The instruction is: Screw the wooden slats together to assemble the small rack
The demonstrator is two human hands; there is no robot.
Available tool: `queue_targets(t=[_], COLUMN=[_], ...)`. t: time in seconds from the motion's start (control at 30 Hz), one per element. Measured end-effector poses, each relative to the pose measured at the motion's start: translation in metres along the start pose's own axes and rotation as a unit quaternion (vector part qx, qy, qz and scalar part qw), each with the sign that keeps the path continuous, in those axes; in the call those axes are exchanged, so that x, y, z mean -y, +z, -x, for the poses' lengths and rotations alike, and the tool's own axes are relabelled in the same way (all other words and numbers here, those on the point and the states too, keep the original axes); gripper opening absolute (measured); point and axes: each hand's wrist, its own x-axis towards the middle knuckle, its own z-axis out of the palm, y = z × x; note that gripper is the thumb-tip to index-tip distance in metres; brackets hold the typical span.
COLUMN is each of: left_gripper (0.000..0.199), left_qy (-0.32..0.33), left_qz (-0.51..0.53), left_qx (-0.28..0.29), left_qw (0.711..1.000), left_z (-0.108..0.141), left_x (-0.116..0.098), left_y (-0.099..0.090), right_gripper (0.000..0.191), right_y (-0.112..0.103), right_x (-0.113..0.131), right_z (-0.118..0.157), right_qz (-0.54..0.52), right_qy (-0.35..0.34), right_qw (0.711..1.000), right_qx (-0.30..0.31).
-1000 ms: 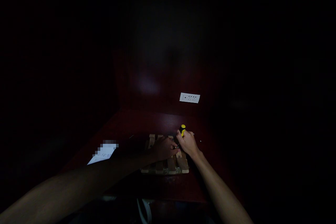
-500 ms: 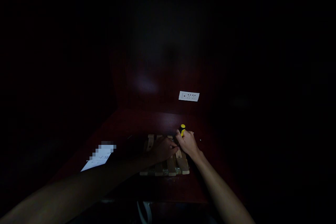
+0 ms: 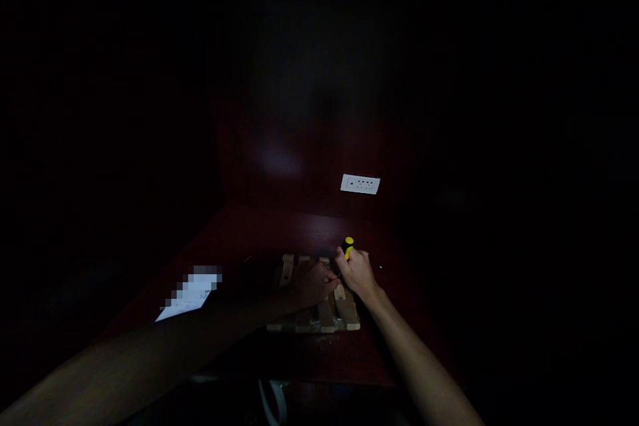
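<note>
My right hand [image 3: 356, 273] is closed around a yellow and black screwdriver handle [image 3: 348, 243], which stands nearly upright over the right part of a slatted wooden piece [image 3: 327, 316]. My left hand [image 3: 316, 281] lies across the slats, its fingers pressed together close to the tool's lower end. Whatever those fingertips pinch is too small and dark to make out. The slats lie on a dark red table [image 3: 319, 229], and my hands cover their middle.
A white sheet of paper [image 3: 190, 296] lies on the left of the table. A white socket panel [image 3: 360, 184] is on the wall behind. A small bright bit [image 3: 380, 267] lies to the right of my right hand. A pale curved object [image 3: 273, 403] shows below the front edge.
The view has shifted very slightly. Both hands and the screwdriver keep nearly the same place over the slats.
</note>
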Motion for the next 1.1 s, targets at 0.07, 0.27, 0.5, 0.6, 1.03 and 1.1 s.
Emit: queue_targets(t=[0.07,0.27,0.5,0.6,1.03,1.1], left_gripper=[0.03,0.028,0.03,0.03,0.03,0.029], left_qy=[0.0,-0.011,-0.01,-0.012,-0.013,-0.013], left_qz=[0.008,0.014,0.027,0.025,0.006,0.005], left_qx=[0.006,0.005,0.008,0.003,0.001,-0.006], left_qw=[1.0,1.0,1.0,1.0,1.0,1.0], left_z=[0.0,-0.002,-0.001,-0.001,0.0,-0.001], left_x=[0.0,-0.002,-0.003,-0.002,-0.004,-0.002], left_y=[0.0,0.001,-0.001,0.001,-0.003,-0.001], right_gripper=[0.042,0.043,0.043,0.044,0.043,0.042], right_y=[0.0,0.001,0.005,0.007,-0.004,-0.013], right_x=[0.0,0.001,-0.002,-0.003,0.003,0.007], right_z=[0.0,0.001,0.003,0.004,0.003,0.002], right_qz=[-0.002,0.002,0.005,-0.004,0.03,0.046], right_qy=[-0.002,-0.008,-0.012,-0.016,-0.008,-0.017], right_qw=[1.0,1.0,0.999,0.999,0.999,0.997], right_qx=[-0.006,-0.023,-0.04,-0.051,0.035,0.054])
